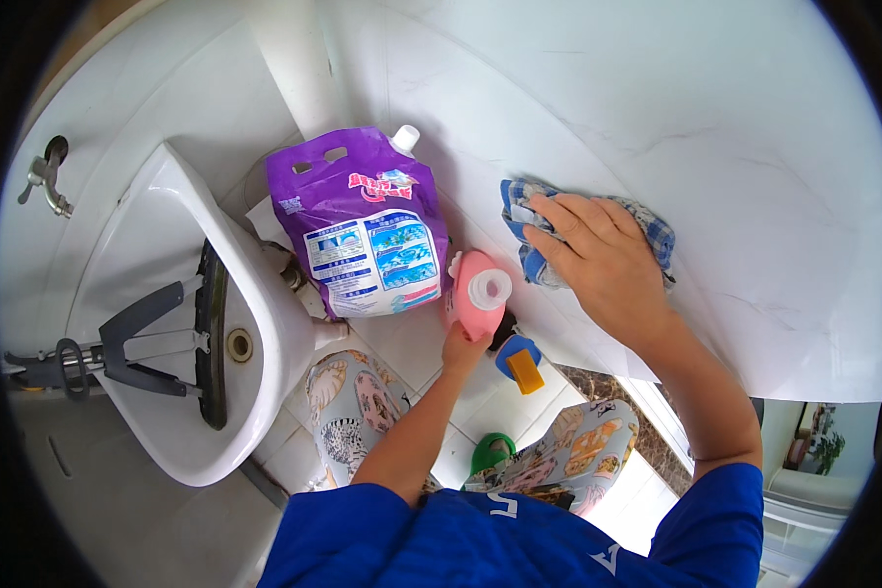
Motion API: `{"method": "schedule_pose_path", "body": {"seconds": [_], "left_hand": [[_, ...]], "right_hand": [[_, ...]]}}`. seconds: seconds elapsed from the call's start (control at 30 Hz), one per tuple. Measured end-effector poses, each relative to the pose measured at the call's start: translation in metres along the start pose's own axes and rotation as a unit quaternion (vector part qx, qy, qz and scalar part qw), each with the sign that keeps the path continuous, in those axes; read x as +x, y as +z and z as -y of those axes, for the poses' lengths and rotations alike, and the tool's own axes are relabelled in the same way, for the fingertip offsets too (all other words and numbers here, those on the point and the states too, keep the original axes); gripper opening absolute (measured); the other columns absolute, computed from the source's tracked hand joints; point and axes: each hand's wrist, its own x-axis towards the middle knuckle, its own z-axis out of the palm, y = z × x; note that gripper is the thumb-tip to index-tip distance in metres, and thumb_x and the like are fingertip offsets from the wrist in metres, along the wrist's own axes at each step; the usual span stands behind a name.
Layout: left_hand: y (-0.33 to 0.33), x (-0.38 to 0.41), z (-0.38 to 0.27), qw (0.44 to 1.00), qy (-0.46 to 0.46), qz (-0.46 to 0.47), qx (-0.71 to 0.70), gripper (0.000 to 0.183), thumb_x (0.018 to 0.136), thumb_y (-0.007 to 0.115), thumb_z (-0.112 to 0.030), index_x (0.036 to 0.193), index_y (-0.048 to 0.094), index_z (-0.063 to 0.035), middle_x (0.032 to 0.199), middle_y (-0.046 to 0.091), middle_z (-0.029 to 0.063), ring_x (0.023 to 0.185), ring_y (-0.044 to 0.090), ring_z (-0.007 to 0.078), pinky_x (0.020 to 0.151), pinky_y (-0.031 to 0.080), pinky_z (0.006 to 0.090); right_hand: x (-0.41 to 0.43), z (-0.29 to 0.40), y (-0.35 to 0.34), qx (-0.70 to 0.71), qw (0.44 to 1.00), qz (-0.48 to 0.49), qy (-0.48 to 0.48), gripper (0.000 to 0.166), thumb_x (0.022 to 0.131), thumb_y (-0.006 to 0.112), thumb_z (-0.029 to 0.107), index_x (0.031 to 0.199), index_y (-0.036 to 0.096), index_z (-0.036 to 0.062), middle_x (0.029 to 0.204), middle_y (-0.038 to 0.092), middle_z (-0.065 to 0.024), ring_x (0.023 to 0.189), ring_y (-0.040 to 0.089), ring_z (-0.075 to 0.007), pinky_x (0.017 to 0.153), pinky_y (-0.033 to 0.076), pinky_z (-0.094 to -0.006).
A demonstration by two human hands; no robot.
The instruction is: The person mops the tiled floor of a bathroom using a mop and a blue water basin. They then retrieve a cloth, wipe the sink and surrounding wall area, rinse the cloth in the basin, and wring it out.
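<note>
My right hand [595, 250] presses a blue-and-white checked cloth [650, 228] flat against the white marbled wall, with the fingers spread over it. Lower and to the left, my left hand [470, 342] grips the handle of a pink plastic bottle [464, 283], whose translucent top points up at the camera; most of the fingers are hidden. Beside the bottle stands a large purple refill pouch [353, 213] with a white screw cap [406, 138] and printed panels.
A white ceramic sink [264, 411] at left holds a mop head [212, 334] on a folding grey frame. A metal tap [48, 180] juts from the wall above. Near my feet are a blue object [513, 351] with an orange-yellow block [525, 371] and a green shoe [491, 452].
</note>
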Motion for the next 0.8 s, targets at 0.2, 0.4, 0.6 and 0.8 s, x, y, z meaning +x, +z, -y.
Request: {"method": "schedule_pose_path", "body": {"seconds": [0.2,0.4,0.6,0.8], "left_hand": [[-0.070,-0.048,-0.011,0.967,-0.103,0.064,0.226,0.060,0.065,0.069,-0.031,0.113,0.047,-0.0028,0.113,0.056,0.0186,0.102,0.055,0.0350,0.088,0.043,0.0418],[-0.098,-0.083,-0.020,0.970,0.105,-0.138,0.170,0.051,0.074,0.055,-0.004,0.124,0.046,-0.0021,0.112,0.056,0.0143,0.113,0.049,0.0303,0.098,0.036,0.0368],[-0.111,-0.042,-0.085,0.972,0.230,-0.052,-0.001,0.049,0.076,0.048,0.006,0.125,0.047,-0.0035,0.120,0.051,0.0148,0.110,0.050,0.0277,0.092,0.041,0.0333],[-0.095,0.000,-0.127,0.978,0.136,0.148,-0.056,0.039,0.087,0.048,-0.004,0.126,0.046,-0.0037,0.122,0.053,0.0103,0.114,0.049,0.0198,0.092,0.040,0.0300]], "right_hand": [[-0.001,0.004,-0.008,-0.017,1.000,0.015,0.012,0.032,0.075,0.052,0.011,0.105,0.060,0.0050,0.121,0.051,-0.0084,0.112,0.046,-0.0227,0.097,0.033,-0.0370],[0.005,0.015,0.019,-0.045,0.996,0.081,0.012,0.036,0.077,0.049,0.010,0.111,0.056,0.0007,0.129,0.045,-0.0132,0.120,0.041,-0.0255,0.102,0.027,-0.0437],[-0.017,0.042,0.212,-0.108,0.950,0.277,-0.091,0.046,0.077,0.047,0.012,0.119,0.049,-0.0062,0.133,0.040,-0.0198,0.126,0.032,-0.0339,0.107,0.019,-0.0483],[-0.040,0.084,0.377,0.084,0.959,0.266,0.050,0.044,0.075,0.049,0.016,0.114,0.054,-0.0018,0.124,0.046,-0.0168,0.121,0.036,-0.0330,0.104,0.026,-0.0401]]}}
